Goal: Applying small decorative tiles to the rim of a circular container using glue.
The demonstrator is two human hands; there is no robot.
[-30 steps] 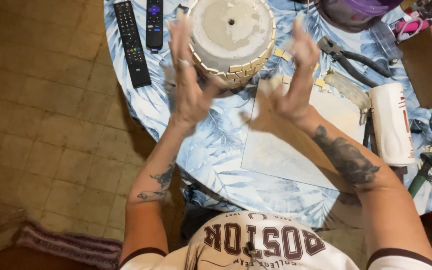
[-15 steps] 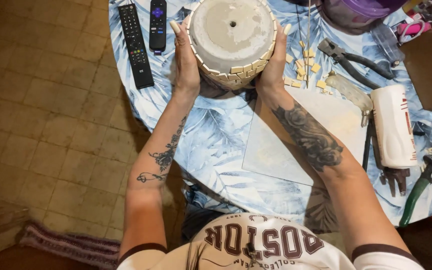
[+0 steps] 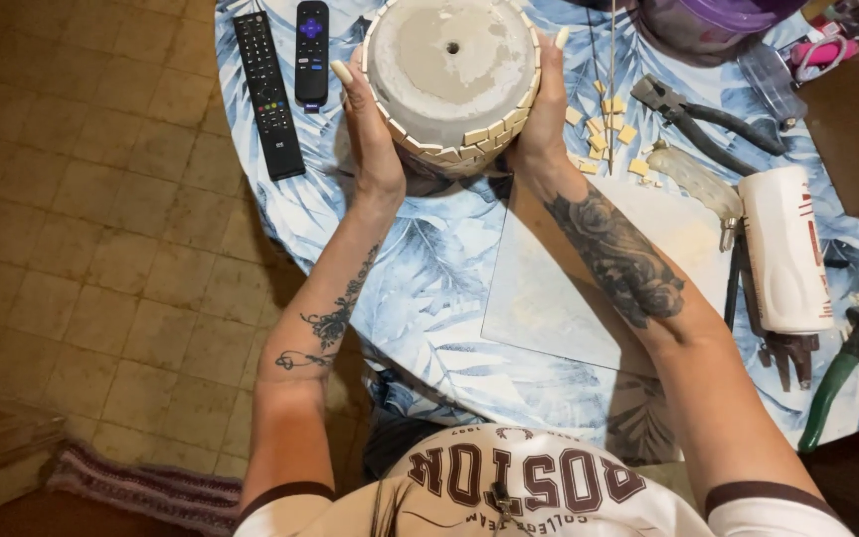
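Both hands (image 3: 375,139) clasp upturned tiled pot (image 3: 451,80) above leaf-print table (image 3: 429,288).

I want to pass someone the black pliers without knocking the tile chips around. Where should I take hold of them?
Probably by the long black handles of the pliers, coming from the right side. The handles trail right, away from the tile chips; the metal jaws point left, close to the chips and the pot.

Grey pot (image 3: 449,60) with cream tiles; blue leaf-patterned tablecloth (image 3: 429,288); black remotes (image 3: 268,94).
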